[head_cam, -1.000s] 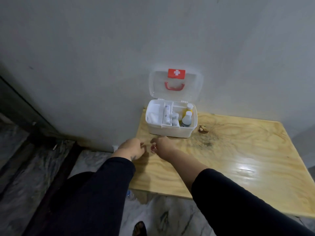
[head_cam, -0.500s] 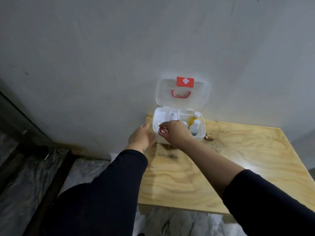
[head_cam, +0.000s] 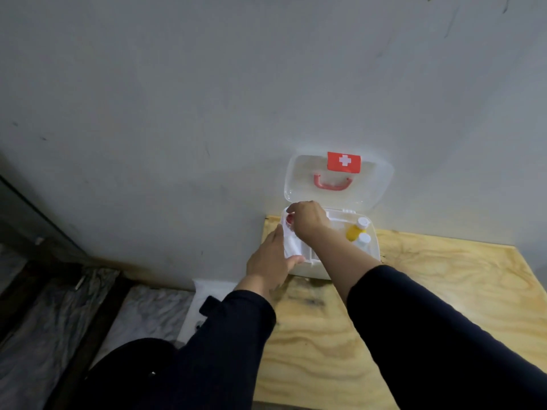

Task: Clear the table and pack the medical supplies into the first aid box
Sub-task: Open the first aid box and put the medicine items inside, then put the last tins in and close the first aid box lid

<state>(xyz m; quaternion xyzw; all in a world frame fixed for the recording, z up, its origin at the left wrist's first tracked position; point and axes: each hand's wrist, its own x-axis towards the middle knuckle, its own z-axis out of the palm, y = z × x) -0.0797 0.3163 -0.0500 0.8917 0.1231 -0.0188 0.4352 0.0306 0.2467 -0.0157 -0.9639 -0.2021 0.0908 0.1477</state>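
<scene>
A white first aid box (head_cam: 373, 253) stands open at the back left corner of the wooden table (head_cam: 429, 291). Its clear lid (head_cam: 381, 184), with a red cross label and red handle, leans against the wall. My right hand (head_cam: 309, 220) is over the box's back left compartment, fingers pinched on a small reddish item (head_cam: 289, 221) too small to identify. My left hand (head_cam: 270, 263) rests against the box's left front corner, thumb on the rim. A yellow bottle (head_cam: 355, 231) and a white bottle (head_cam: 363, 240) stand in the right compartment.
A grey wall rises right behind the box. The table's left edge runs just beside my left hand, with marble floor (head_cam: 59, 321) and a dark ledge below. A white object (head_cam: 192, 309) sits on the floor by the table's corner.
My right hand moved forward from the box's front rim to over its back left compartment, still pinching the small item. My left hand slid onto the box's left corner. The view came closer.
</scene>
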